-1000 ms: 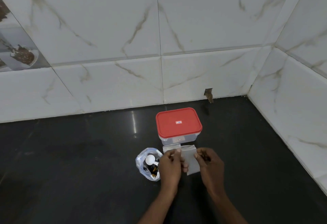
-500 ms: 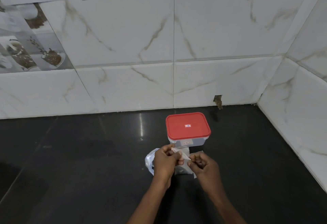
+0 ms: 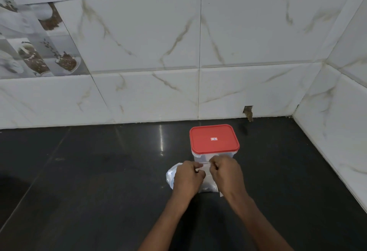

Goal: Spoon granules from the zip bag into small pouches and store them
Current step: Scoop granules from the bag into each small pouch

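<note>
A white marble-look tiled wall (image 3: pixel 238 32) fills the upper half of the view, and a second tiled wall (image 3: pixel 337 121) meets it in a corner at 3 o'clock. Below them a dark, glossy countertop (image 3: pixel 89 181) spreads across the lower half. At 10 o'clock, a patch of picture tiles (image 3: pixel 39 52) shows cups and brown beans.

A clear plastic container (image 3: pixel 200 157) with its red lid (image 3: pixel 213 141) closed stands on the countertop just right of centre, near the back wall but apart from it.

2 bare forearms come in from 6 o'clock. The left hand (image 3: pixel 188 179) and the right hand (image 3: pixel 226 175) are side by side directly at 6 o'clock of the container, knuckles up. The fingers of both are curled in, and each hand pinches one end of the top edge of the small pouch (image 3: pixel 207 181).

The zip bag (image 3: pixel 170 173), clear and crumpled, lies on the countertop at 9 o'clock of the left hand, which covers most of it. Its contents cannot be made out.

The small pouch hangs between the 2 hands, pale and translucent, its top strip stretched straight from one pinch to the other just in front of the container's near wall. Whether it touches that wall cannot be told.

A chipped notch (image 3: pixel 248 111) breaks the base of the back wall at 1 o'clock of the container. A tiny label (image 3: pixel 213 138) sits at the centre of the red lid.
</note>
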